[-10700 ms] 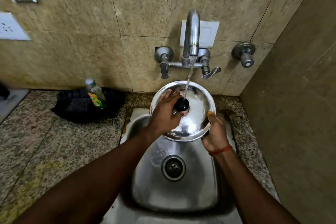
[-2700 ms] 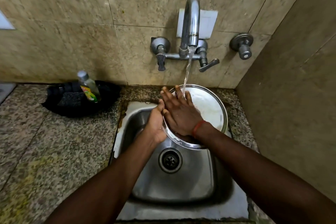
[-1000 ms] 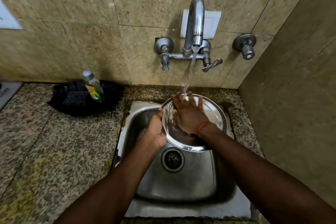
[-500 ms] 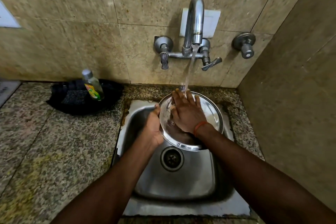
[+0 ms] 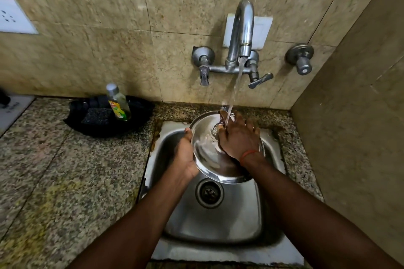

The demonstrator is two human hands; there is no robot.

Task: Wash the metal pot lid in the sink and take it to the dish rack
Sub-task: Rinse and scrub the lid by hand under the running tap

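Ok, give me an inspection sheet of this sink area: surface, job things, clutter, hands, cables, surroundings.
Surface: speckled granite counter around a steel sink; rusty staining along the sink's left edge.
Job's things: metal pot lid held tilted over the sink under the running tap; water lands near its top edge. Dish rack: nothing seen.
Clutter: dish soap bottle upright in a black tray with a dark scrubber.
Hands: left hand has its grip on the lid's left rim; right hand lies flat on the lid, fingers spread.
Cables: nothing seen.
Surroundings: beige tiled wall, wall socket, separate valve at right.
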